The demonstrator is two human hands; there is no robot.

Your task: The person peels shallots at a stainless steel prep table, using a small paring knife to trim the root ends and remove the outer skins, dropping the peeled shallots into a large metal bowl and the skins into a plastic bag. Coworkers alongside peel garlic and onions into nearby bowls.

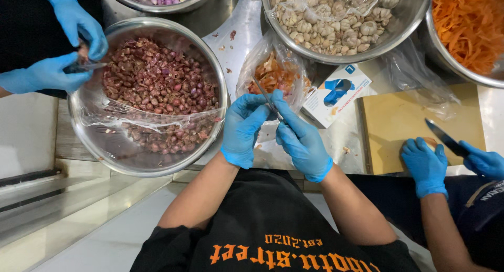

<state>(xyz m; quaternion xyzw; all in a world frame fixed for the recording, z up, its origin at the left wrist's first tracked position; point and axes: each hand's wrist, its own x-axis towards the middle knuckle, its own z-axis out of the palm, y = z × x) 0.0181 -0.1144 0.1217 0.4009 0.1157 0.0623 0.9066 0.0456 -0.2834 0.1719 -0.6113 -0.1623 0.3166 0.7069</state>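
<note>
On the steel tabletop (236, 36), mid-frame, my left hand (242, 129) is pinching something small while my right hand (302, 141) is gripping a knife (265, 96); the shallot bowl (152, 151) is sitting nearly full.

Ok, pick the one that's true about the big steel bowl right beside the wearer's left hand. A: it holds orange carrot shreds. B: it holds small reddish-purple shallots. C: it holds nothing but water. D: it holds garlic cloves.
B: the steel bowl next to the left hand is filled with small reddish-purple shallots; the carrot shreds and garlic cloves sit in other bowls farther off.
</note>
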